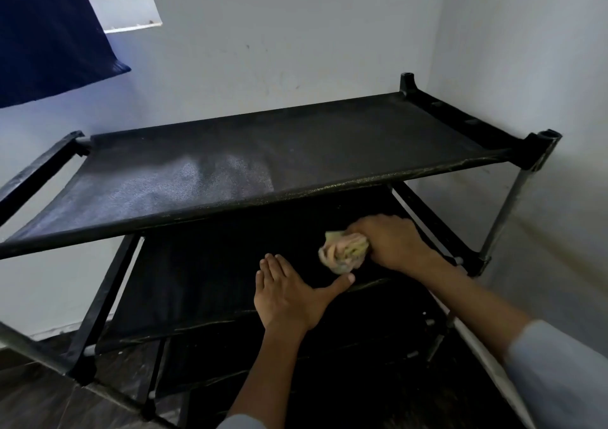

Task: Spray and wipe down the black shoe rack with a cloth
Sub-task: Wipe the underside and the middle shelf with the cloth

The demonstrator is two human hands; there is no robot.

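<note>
While I lean over the black shoe rack (296, 152), a dark blue curtain (49, 33) hangs at the far left beside a bright window (131, 4), and the rack stands in the corner of the pale walls (296, 33) on a dark floor (33, 399). Its long axis runs from my left to my right, with the right end tucked close to the side wall and the left end reaching out towards the curtain; the fabric shelves lie flat and stacked one under another, the top shelf showing a paler, sheened patch left of its middle. On the second shelf (197, 280) down, near its front edge, my left hand (289, 293) lies flat with the fingers straight and together, pointing away from me, the thumb spread out to the right and pressing the fabric. Just beside that thumb, to the right, is the cloth (343, 251), a crumpled pale bundle with pink and green in it, resting on the same shelf. My right hand (388, 241) grips it from the right, fingers curled over the wad, knuckles up. Both hands are near each other but not touching. My forearms are bare, with light grey sleeves (559, 372) showing at the bottom edge.
</note>
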